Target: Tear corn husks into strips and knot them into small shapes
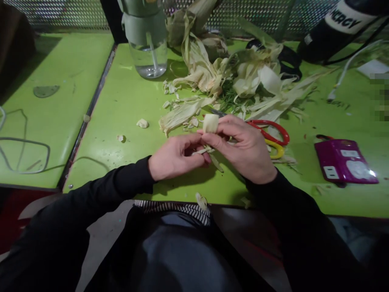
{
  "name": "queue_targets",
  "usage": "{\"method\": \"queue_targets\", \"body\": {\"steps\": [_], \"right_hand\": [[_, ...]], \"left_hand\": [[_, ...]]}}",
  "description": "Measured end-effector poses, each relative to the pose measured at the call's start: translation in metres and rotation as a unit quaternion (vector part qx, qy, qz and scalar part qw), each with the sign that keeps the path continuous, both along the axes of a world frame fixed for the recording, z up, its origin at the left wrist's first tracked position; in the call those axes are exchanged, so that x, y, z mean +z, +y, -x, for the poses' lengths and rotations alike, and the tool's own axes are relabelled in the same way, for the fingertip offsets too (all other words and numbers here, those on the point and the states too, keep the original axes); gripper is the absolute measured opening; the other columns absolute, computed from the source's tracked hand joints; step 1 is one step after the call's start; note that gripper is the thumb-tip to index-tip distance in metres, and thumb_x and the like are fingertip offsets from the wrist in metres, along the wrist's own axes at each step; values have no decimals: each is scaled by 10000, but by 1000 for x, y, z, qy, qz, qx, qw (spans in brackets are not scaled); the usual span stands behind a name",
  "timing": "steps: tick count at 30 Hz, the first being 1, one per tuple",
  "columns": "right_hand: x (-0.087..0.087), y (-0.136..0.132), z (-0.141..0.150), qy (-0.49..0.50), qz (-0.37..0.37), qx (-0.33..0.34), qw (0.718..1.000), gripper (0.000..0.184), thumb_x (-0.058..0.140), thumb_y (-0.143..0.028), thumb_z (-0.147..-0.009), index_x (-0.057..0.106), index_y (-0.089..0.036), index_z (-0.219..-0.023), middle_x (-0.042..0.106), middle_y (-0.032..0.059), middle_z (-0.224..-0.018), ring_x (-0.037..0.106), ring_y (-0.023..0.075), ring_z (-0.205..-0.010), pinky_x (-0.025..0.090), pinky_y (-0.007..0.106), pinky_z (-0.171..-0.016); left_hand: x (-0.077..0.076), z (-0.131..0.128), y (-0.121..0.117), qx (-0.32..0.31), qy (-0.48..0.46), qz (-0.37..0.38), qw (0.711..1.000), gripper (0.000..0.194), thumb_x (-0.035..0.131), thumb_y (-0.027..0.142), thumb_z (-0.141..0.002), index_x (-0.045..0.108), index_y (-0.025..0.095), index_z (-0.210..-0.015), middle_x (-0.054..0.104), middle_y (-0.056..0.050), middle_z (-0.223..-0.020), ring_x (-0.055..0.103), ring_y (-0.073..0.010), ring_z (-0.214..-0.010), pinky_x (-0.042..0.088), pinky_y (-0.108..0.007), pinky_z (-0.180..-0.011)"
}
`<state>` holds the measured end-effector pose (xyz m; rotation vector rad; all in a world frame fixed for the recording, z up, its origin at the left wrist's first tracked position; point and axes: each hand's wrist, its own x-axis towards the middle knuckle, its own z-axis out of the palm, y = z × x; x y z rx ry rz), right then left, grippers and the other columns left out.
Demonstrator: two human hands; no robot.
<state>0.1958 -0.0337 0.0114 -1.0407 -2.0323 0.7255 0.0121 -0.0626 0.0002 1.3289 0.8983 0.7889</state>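
Observation:
Both hands meet above the green table near its front edge. My right hand point(246, 148) pinches a pale, curled piece of corn husk point(210, 123) between thumb and fingers. Against it, my left hand point(179, 156) is closed around thin pale husk strips point(206, 151), whose ends stick out below the fingers. Just beyond the right hand lie scissors with red and yellow handles point(284, 134), partly hidden by that hand. A flat dried husk point(185, 115) lies beyond the fingertips, by a heap of crumpled husks point(209, 75).
A clear water bottle point(150, 61) stands at the back. At the right are a purple case point(346, 160), a white cable point(345, 75) and a black bottle point(331, 30). Wire-framed glasses point(26, 154) rest at left, past the table seam. Small husk scraps point(142, 123) lie about.

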Motion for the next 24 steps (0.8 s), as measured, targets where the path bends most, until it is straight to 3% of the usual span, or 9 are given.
{"method": "queue_targets", "body": {"steps": [5, 10, 17, 20, 24], "right_hand": [[-2, -3, 2, 25, 36, -13, 999, 318, 669, -459, -927, 684, -243, -695, 635, 19, -749, 597, 175, -721, 496, 342, -639], [-3, -8, 3, 28, 45, -10, 999, 295, 660, -421, -937, 677, -263, -690, 593, 11, -712, 561, 173, -680, 486, 349, -639], [-8, -7, 8, 35, 49, -6, 998, 333, 634, -488, -941, 680, -258, -705, 564, 1, -694, 561, 165, -679, 513, 349, -687], [-6, -1, 5, 36, 39, -13, 999, 337, 619, -541, -937, 698, -253, -782, 594, 4, -718, 586, 165, -703, 518, 333, -678], [-3, 5, -5, 47, -42, -97, 993, 286, 600, -522, -955, 694, -270, -1052, 694, 59, -981, 642, 207, -863, 525, 347, -728]], "left_hand": [[0, 0, 2, -6, -82, 104, 991, 111, 633, 213, -907, 650, 113, -861, 723, -32, -749, 697, -101, -692, 581, -236, -727], [-10, -3, 0, -8, -132, 174, 976, 245, 802, 309, -823, 666, 112, -872, 739, -26, -748, 715, -108, -675, 615, -260, -742], [-13, -9, -5, -10, -143, 209, 967, 254, 820, 301, -811, 645, 116, -812, 752, -32, -754, 720, -106, -682, 626, -273, -770], [-9, -10, -4, 24, -149, 198, 969, 197, 772, 272, -857, 646, 121, -842, 750, -20, -749, 719, -92, -682, 615, -240, -752], [-4, -7, 2, 123, -185, 170, 960, 89, 615, 191, -944, 624, 136, -874, 781, -49, -866, 745, -100, -788, 609, -251, -819]]}}
